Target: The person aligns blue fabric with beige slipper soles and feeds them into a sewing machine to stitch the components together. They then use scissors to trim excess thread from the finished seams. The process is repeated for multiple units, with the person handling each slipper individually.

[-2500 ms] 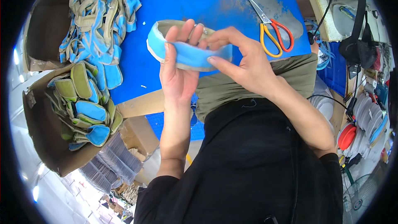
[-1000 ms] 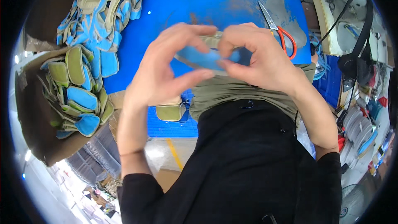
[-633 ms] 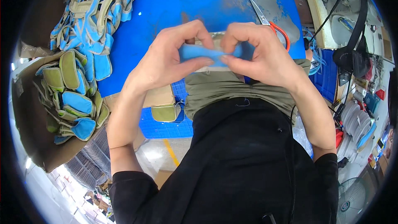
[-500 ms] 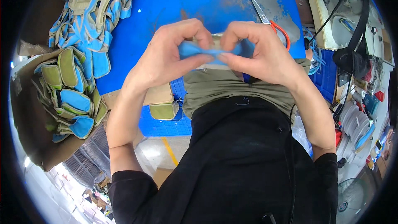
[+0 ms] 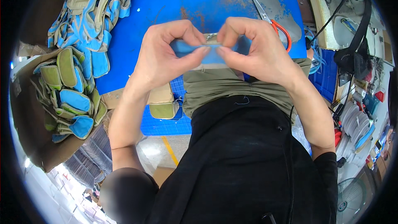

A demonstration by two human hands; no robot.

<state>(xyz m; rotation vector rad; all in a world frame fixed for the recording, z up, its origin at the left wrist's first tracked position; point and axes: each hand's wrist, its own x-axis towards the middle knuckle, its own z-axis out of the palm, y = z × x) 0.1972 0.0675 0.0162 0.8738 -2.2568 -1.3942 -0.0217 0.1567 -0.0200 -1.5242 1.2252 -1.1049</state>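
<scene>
Left hand (image 5: 159, 54), right hand (image 5: 266, 54) | both pinching blue band (image 5: 212, 58) | band between hands

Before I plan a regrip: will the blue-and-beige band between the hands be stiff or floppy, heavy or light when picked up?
Probably floppy: the blue-and-beige band bends where the left hand and right hand pinch it. Likely light, as a pinch grip seems enough. Perhaps not very slippery, since it looks like fabric, though blur limits that.
</scene>
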